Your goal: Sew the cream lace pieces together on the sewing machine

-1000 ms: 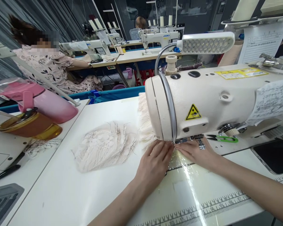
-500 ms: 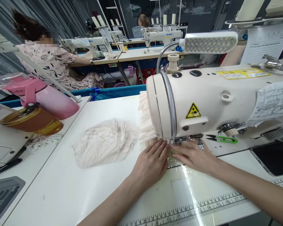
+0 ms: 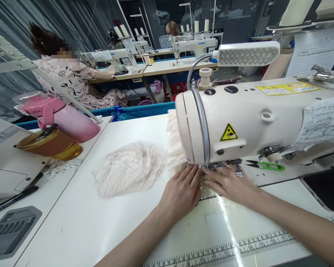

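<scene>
Both hands lie at the needle end of a cream sewing machine (image 3: 239, 118). My left hand (image 3: 182, 189) rests palm down, fingers stretched forward, over the near edge of a pale ruffled fabric (image 3: 174, 142) that runs back beside the machine head. On the other side of the needle area, my right hand (image 3: 229, 183) is flat with its fingers extended to the left, touching the machine bed. The needle and the fabric under the fingertips are mostly hidden by the head and hands. A pile of pale lace pieces (image 3: 129, 170) with loose threads lies left of my left hand.
Green thread snips (image 3: 267, 165) and a dark phone (image 3: 325, 189) lie on the right. A pink bottle (image 3: 72, 118) and an amber cup (image 3: 50, 144) stand at the left. A lamp (image 3: 247, 53) hangs above the machine. A co-worker (image 3: 64, 78) sits behind.
The whole view has shifted slightly to the right and down across the picture. Both hands keep nearly the same place by the needle area; the lace pile lies as before.
</scene>
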`<state>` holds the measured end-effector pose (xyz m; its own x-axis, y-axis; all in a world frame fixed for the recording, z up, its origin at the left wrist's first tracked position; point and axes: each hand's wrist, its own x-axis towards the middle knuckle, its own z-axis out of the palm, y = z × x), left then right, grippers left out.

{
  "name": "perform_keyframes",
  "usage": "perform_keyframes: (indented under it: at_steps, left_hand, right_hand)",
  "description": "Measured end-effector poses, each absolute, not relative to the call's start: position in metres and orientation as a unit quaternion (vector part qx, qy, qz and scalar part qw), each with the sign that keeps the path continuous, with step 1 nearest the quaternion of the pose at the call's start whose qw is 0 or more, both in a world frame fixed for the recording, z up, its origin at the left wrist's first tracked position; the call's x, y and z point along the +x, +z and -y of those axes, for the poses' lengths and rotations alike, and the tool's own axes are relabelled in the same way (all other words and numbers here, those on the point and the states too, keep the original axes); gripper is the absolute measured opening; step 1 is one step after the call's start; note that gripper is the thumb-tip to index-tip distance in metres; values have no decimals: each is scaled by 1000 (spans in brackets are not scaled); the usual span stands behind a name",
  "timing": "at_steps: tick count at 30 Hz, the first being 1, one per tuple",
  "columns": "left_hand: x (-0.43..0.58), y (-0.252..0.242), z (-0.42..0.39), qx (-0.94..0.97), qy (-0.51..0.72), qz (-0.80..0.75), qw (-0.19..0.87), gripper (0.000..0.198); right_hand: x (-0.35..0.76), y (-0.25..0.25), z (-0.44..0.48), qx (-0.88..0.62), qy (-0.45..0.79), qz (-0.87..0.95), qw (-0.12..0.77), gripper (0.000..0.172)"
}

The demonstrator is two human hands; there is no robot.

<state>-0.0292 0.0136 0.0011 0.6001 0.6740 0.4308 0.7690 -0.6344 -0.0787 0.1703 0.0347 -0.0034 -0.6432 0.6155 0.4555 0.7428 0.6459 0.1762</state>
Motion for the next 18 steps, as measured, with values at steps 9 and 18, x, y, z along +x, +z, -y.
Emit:
perform_keyframes:
  at_steps: [9,18]
  left_hand:
    - [-30,4,-16,-881,-192,419,101,35]
    - [-27,8,-8,-859,-168,480,59,38]
  right_hand:
    - [178,1,-39,-377,-151,885,228,31]
    - [196,-13,-48,-418,-11,864,281,39]
